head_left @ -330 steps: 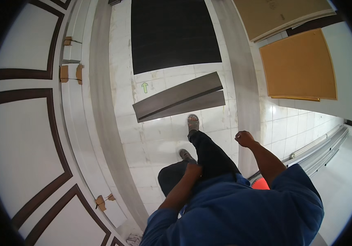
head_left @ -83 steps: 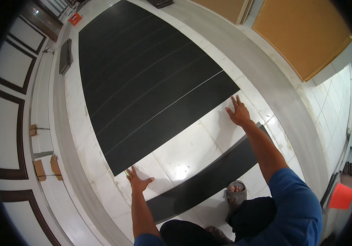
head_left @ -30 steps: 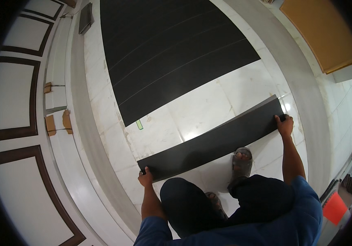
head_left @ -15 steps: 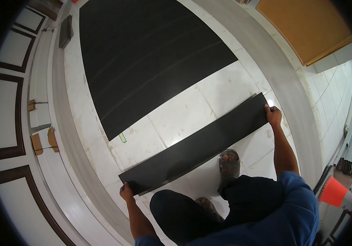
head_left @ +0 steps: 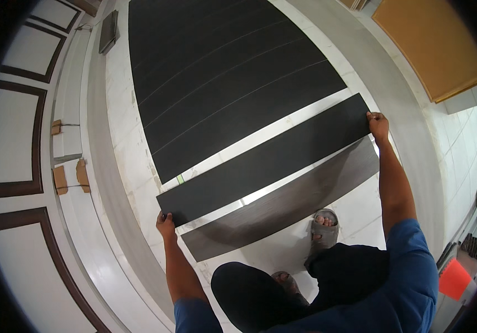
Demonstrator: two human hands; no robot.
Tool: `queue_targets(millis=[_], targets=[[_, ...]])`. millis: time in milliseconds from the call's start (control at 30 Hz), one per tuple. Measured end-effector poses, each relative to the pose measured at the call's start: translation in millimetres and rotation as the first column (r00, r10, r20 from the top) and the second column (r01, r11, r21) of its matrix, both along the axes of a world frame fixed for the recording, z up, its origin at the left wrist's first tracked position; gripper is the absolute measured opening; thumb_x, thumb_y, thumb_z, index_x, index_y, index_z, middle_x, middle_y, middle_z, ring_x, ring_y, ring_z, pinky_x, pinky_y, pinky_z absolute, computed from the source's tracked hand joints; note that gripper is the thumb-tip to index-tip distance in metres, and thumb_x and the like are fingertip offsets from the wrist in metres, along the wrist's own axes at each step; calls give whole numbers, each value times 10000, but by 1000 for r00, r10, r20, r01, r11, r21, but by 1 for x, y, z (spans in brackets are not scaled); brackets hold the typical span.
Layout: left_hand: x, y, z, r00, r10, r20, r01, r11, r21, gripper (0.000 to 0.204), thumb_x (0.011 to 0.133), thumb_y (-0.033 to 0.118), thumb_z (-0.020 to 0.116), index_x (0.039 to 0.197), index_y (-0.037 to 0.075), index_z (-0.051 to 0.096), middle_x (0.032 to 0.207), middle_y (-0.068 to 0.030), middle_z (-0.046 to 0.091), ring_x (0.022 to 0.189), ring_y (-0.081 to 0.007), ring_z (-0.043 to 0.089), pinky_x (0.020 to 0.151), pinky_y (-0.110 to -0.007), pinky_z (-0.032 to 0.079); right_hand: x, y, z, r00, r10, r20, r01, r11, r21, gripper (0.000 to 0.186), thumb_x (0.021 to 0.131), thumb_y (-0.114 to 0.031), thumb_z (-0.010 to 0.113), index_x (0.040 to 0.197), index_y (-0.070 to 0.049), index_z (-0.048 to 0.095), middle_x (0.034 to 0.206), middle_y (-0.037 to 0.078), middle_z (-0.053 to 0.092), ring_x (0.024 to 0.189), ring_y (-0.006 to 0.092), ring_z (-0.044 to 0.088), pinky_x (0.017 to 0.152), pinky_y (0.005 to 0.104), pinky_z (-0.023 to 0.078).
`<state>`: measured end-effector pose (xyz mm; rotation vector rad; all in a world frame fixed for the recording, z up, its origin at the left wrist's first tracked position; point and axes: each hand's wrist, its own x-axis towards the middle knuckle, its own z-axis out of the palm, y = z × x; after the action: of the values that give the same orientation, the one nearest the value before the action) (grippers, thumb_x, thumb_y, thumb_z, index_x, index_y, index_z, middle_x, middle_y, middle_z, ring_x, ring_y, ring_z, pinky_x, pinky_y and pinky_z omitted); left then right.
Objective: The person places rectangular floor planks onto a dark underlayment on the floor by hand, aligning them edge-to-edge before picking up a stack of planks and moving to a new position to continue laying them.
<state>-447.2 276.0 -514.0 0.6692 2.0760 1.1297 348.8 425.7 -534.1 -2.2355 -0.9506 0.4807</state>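
A long black plank is stretched between my hands, raised over the white tiles. My left hand pinches its near left corner, and my right hand grips its right end. Beyond it lies a wide black surface of planks set side by side, with thin pale seams. A strip of white floor shows between that surface and the held plank. Closer to my feet, a second plank with a glossy grey-brown face rests on the floor. A small green piece sits by the surface's near left corner.
White panels with dark frames and long wrapped white lengths line the left side. A dark stack lies at far left. A brown board stands at far right, an orange object at lower right. My sandalled foot is near the second plank.
Both hands have carried the black plank away from my feet, toward the wide black surface. The grey-brown plank beneath it is now uncovered. The view has shifted slightly.
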Motion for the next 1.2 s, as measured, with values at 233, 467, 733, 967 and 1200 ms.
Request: queue_targets(millis=[233, 467, 733, 967, 1200], targets=[[-2, 24, -26, 983, -182, -36, 178, 979, -100, 288, 788, 50, 640, 1062, -29, 604, 832, -34, 624, 689, -123, 549, 600, -242, 442, 24, 27, -43, 971, 233, -47, -228, 970, 79, 462, 787, -294, 690, 1118, 18, 608, 988, 184, 668, 947, 294, 640, 847, 362, 484], [-8, 24, -39, 935, -195, -295, 133, 967, -216, 680, 767, 140, 715, 1311, -116, 398, 1177, -189, 578, 1068, -249, 568, 918, -297, 430, -30, 27, -33, 949, 307, -71, -315, 938, -145, 620, 810, -305, 676, 1292, 27, 471, 1228, 218, 558, 1155, 312, 532, 977, 368, 406], [35, 42, -42, 691, -489, -532, 235, 848, -475, 900, 650, 381, 776, 1302, -112, 400, 1344, -262, 408, 1268, -360, 385, 1029, -384, 356, -7, 20, -45, 954, 283, -94, -296, 938, -179, 717, 764, -350, 733, 1328, -17, 443, 1245, 213, 543, 1154, 313, 530, 976, 370, 406], [21, 40, -44, 912, -332, -239, 292, 938, -189, 824, 647, 271, 837, 1244, -130, 432, 1235, -203, 528, 1122, -306, 520, 966, -350, 406, -43, 21, -19, 895, 427, 130, -354, 857, -375, 810, 695, -412, 760, 1368, -125, 412, 1369, 190, 410, 1245, 372, 398, 1031, 459, 357], [22, 46, -47, 952, -233, -198, 187, 956, -227, 852, 674, 198, 813, 1324, -125, 367, 1358, -194, 426, 1254, -269, 413, 1041, -320, 312, -56, 21, 14, 910, 387, 148, -263, 816, -515, 903, 700, -477, 735, 1424, -128, 323, 1476, 219, 219, 1318, 438, 258, 1079, 464, 299]])
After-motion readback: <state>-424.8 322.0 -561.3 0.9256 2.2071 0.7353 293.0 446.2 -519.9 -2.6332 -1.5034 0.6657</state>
